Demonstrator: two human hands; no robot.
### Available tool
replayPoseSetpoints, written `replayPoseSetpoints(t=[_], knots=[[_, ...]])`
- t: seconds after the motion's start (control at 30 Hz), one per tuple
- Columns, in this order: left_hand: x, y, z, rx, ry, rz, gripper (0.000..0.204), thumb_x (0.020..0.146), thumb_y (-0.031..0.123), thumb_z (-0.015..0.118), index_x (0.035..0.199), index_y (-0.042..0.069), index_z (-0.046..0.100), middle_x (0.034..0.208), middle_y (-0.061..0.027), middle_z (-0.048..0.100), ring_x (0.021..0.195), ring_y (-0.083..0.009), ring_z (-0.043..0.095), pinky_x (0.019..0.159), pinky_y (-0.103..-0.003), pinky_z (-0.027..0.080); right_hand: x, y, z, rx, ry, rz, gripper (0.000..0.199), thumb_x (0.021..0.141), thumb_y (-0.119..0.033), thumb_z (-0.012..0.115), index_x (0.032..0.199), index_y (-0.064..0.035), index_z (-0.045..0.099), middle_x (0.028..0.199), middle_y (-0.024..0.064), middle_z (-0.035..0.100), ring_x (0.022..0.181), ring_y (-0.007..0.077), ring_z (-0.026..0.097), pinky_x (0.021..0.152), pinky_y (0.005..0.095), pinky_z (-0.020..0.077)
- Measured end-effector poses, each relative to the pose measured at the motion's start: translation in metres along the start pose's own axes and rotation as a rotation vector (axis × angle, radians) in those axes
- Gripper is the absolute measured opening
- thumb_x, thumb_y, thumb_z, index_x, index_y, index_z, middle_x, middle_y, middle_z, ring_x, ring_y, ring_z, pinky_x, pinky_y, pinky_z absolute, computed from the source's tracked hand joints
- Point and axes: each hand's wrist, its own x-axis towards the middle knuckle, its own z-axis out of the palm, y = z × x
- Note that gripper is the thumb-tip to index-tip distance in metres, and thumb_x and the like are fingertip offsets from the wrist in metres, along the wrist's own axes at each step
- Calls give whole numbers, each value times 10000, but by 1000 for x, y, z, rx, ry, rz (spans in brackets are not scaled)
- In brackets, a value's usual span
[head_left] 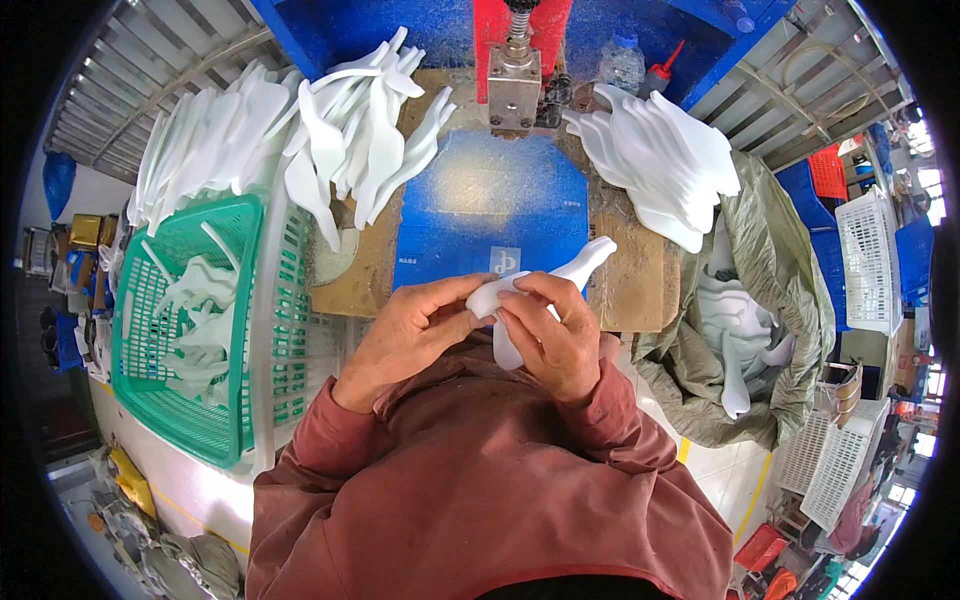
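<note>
White and curved, a smooth piece (583, 264) is grasped by the left hand (420, 328) and right hand (558, 343) in the head view, just by the near edge of the blue sheet (470, 232) (pale emblem (505, 262) and small lettering (571, 204) printed on it) on the tabletop (645, 293).

Pale floor (712, 468), yellow lines (684, 450)

Blue sheet (480, 195): pale square emblem (505, 262), near edge; small white lettering (571, 204), right, and smaller print (407, 260), near left, illegible.
</note>
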Motion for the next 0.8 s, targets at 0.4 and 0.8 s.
replayPoseSetpoints(t=[0.4, 0.8], knots=[[4, -6, 14, 29, 112, 30, 330, 1016, -34, 578, 1334, -45, 666, 1138, -103, 768, 1018, -145, 747, 882, -273, 595, -6, 1, 3, -112, 38, -48, 293, 804, 50, 811, 1079, -29, 747, 1048, 98, 666, 899, 281, 680, 739, 373, 563], [5, -10, 14, 27, 57, 55, 380, 943, -60, 665, 1313, 20, 694, 1177, -61, 717, 1124, -144, 654, 933, -283, 547, -14, 6, 11, -69, 121, -92, 314, 788, 70, 813, 1065, -31, 707, 1055, 120, 661, 905, 296, 674, 744, 375, 560]])
